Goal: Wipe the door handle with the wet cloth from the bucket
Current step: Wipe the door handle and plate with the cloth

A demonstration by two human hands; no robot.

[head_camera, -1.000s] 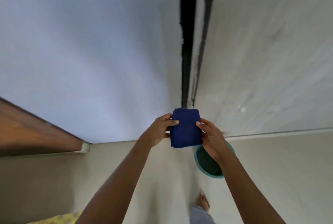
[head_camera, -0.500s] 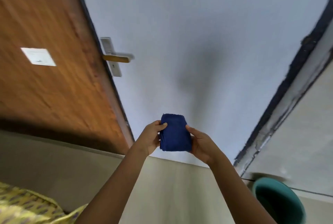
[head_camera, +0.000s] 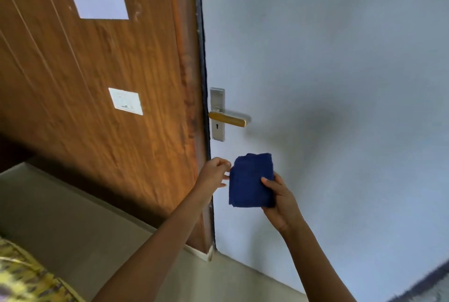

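1. Below the door handle (head_camera: 228, 119), at about 5 o'clock from it, the folded blue cloth (head_camera: 251, 180) is now held up in front of the pale door (head_camera: 340, 58). Half a second ago the handle sat far off at 11 o'clock from the cloth, and a second ago it was not in view at all.
2. The teal bucket, visible in both earlier views, has dropped out of the frame, so fetching the wet cloth looks finished and the approach to the handle is under way.
3. Cloth and handle are near but apart; no wiping contact exists yet.
4. The left hand (head_camera: 215, 171), which was pinching the cloth's left edge, has loosened: its fingers are curled at the cloth's 9 o'clock side, touching or just off the edge; I cannot tell which.
5. The right hand (head_camera: 283, 201) carries the cloth, thumb across its front face and fingers hidden behind it, closed firmly on the fold.
6. Both forearms reach up and forward from 6 o'clock, the right wrist bent toward the door.
7. The wooden panel (head_camera: 109, 71) with paper notices stands at 9 o'clock of the handle.
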